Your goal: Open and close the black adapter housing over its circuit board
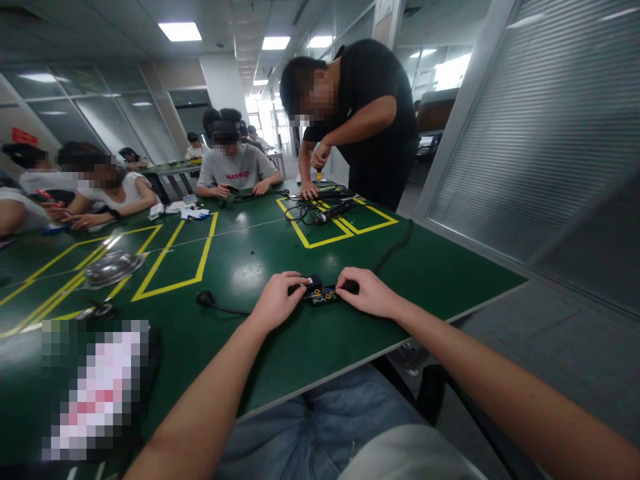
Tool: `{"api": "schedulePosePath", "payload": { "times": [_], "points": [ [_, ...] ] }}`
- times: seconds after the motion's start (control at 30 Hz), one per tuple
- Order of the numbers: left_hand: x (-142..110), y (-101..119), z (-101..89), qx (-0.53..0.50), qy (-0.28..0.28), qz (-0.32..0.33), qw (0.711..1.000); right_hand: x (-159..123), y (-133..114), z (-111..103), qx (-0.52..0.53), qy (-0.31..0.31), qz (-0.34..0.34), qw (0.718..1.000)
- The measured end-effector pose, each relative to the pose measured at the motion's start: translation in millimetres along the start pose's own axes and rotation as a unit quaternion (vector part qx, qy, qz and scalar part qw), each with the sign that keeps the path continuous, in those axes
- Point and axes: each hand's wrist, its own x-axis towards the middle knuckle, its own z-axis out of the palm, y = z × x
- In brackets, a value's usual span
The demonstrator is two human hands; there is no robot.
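Note:
A small opened black adapter housing lies on the green table before me, and a circuit board (325,295) with copper-coloured ring coils shows in it. My left hand (281,299) is closed on a black cover piece (313,281) at the board's upper left. My right hand (367,291) pinches at the board's right end, thumb and forefinger together; its fingertips partly hide what they grip. A black cable with a round plug (205,299) runs out to the left from under my left hand. Another black cable (395,248) trails away behind my right hand.
Across the green table (450,267), a standing person in black (375,113) works with a yellow-tipped tool over several black cabled devices (333,212). Other people sit along the far left side. A clear plastic dish (113,268) and a blurred-out dark object (100,393) lie left.

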Motion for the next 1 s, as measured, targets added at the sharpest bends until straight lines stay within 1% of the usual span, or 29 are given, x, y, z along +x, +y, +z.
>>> {"api": "schedulePosePath", "payload": {
  "times": [0.17,0.3,0.37,0.47,0.57,0.77,1.0],
  "points": [
    [1,-1,3.5,-0.002,0.023,-0.028,0.999,-1,2,1,0.015,-0.003,0.019,1.0],
    [-1,11,0.8,-0.011,0.029,0.003,1.0,-2,3,0,0.029,-0.007,0.035,0.999],
    [-3,19,-0.2,-0.018,0.018,0.032,0.999,-3,3,-1,0.033,-0.008,0.036,0.999],
    [-6,28,0.6,-0.027,-0.022,0.079,0.996,-4,1,-3,0.031,-0.012,0.031,0.999],
    [-8,31,2.3,-0.03,-0.044,0.104,0.993,-3,-1,-3,0.025,-0.021,0.025,0.999],
    [-8,31,2.3,-0.027,-0.059,0.109,0.992,-1,0,-2,0.016,-0.034,0.023,0.999],
    [-8,34,0.5,-0.024,-0.06,0.089,0.994,-1,3,-3,0.01,-0.037,0.023,0.999]
  ]
}}
